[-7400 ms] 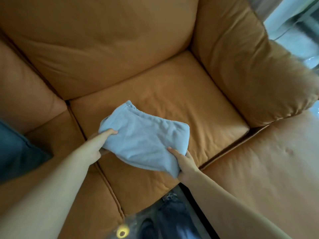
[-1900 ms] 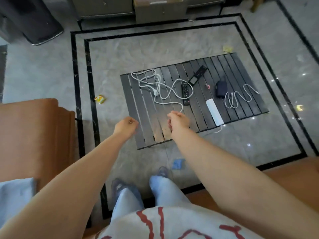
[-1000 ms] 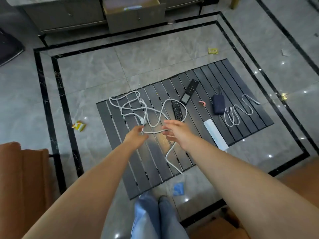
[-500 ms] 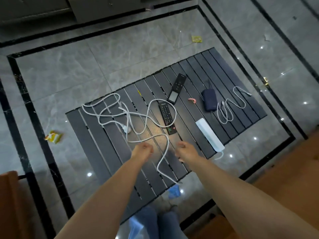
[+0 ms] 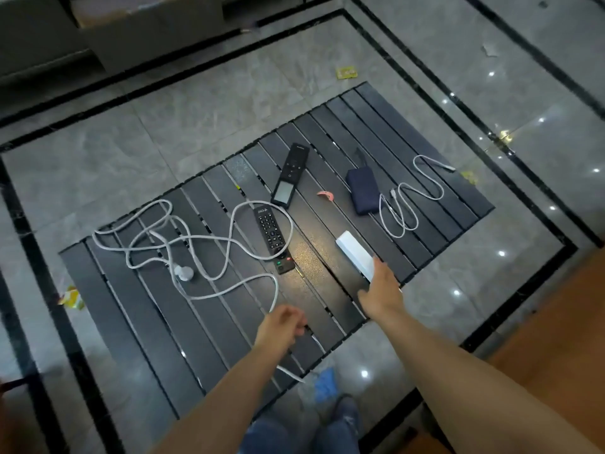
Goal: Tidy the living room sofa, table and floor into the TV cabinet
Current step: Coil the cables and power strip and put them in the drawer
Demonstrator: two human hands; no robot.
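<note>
White power strip (image 5: 355, 254) lies diagonally on the slatted table (image 5: 327, 316), long axis far-left to near-right. Right hand (image 5: 381, 291), fingers straight, touches its near end. Left hand (image 5: 281, 327), loosely curled, holds nothing visible.

Grey marble-look floor tiles (image 5: 196, 132), glossy, w/ pale veining. Two parallel black inlay strips (image 5: 36, 257) frame a rectangle of tiles; inner strip runs along the floor's far, left & right sides, outer one just beyond it, approx. same angle. Small white light glints (image 5: 501, 253) dot the tiles, mostly toward the right edge, a few at the near edge. At the bottom edge: blue jeans (image 5: 271, 434) & dark shoes (image 5: 347, 411), standing on the tiles.
</note>
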